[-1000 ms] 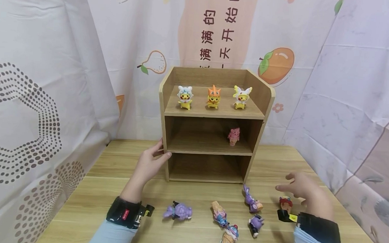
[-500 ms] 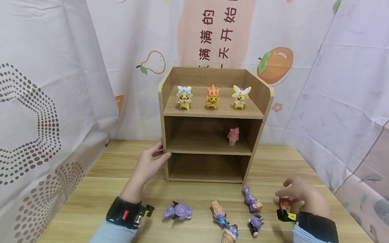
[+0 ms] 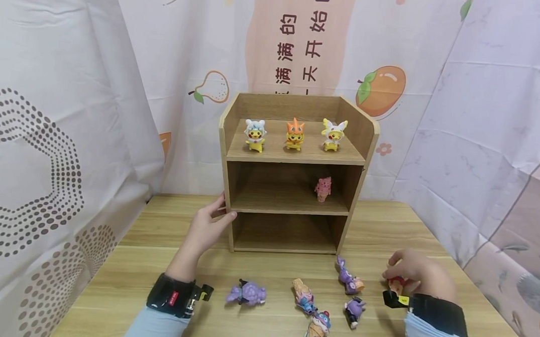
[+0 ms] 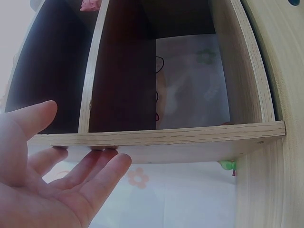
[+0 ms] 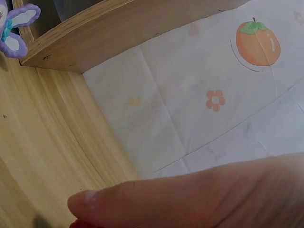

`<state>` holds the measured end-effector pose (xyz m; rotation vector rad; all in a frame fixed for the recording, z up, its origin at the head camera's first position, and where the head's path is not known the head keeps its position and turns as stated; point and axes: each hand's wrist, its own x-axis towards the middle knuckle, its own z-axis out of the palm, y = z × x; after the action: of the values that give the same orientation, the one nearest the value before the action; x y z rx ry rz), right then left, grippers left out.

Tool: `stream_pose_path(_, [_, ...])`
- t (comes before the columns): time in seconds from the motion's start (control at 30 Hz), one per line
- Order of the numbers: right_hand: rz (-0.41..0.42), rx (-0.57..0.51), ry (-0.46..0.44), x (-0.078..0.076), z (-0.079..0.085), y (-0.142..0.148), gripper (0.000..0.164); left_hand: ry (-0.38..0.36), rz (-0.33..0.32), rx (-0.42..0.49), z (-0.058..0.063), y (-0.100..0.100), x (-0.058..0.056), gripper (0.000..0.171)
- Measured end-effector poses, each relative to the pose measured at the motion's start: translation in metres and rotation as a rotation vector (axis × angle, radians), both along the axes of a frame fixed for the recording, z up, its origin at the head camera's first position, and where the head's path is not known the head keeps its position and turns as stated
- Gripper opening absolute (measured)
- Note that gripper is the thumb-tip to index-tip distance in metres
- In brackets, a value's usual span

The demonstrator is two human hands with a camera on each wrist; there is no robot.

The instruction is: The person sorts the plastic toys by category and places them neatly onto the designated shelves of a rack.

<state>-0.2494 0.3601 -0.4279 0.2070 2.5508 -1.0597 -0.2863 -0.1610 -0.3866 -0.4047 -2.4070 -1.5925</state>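
My left hand (image 3: pixel 207 228) rests against the left side panel of a small wooden shelf unit (image 3: pixel 290 212). In the left wrist view its fairly straight fingers (image 4: pixel 107 178) touch the panel's outer face, the thumb stretched in front of the edge. My right hand (image 3: pixel 424 273) is low over the table at the right, thumb and fingers curled about a red-hatted figurine (image 3: pixel 396 283), partly hidden by the hand. A sliver of red shows under a fingertip (image 5: pixel 83 200) in the right wrist view. Nearby lie a purple long-eared figurine (image 3: pixel 348 276) and a smaller purple figurine (image 3: pixel 354 311).
Three yellow figurines in costume hoods, the middle one orange-hooded (image 3: pixel 294 134), stand on the top shelf. A pink cone figurine (image 3: pixel 323 189) stands on the middle shelf. Two ice-cream-cone figurines (image 3: pixel 315 331) and a purple figurine (image 3: pixel 246 293) lie on the table (image 3: pixel 158 244). Printed curtains surround it.
My right hand has come down and closed its fingers about the red-hatted figurine, which it now partly covers. The left hand stays at the shelf's side panel.
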Motion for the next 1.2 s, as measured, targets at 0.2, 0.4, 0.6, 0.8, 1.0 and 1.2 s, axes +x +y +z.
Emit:
stream_pose_path(0.2, [0.028,-0.067,-0.002,0.0008,-0.0026,0.0006,0.019,0.008,-0.004,-0.001,-0.0017,-0.0002,-0.0018,0.068])
stream_pose_path(0.4, [0.000,-0.087,-0.045,0.0028,-0.0013,0.0019,0.023,-0.005,0.001,0.001,-0.0002,-0.0001,-0.0012,0.066])
stream_pose_path(0.6, [-0.007,-0.108,-0.062,0.0048,-0.0017,0.0020,0.023,-0.006,-0.004,0.008,-0.0001,-0.0008,-0.0006,0.067])
stream_pose_path(0.8, [-0.004,-0.058,-0.051,0.0035,-0.0020,0.0008,0.017,-0.006,-0.007,0.004,-0.0015,-0.0011,-0.0013,0.068])
stream_pose_path(1.0, [0.000,-0.005,-0.028,0.0020,-0.0020,-0.0004,0.016,-0.006,-0.009,0.005,-0.0011,-0.0010,-0.0009,0.067])
stream_pose_path(1.2, [-0.061,-0.055,0.028,0.0008,-0.0019,-0.0007,0.017,-0.011,-0.008,0.004,-0.0003,-0.0005,-0.0001,0.067])
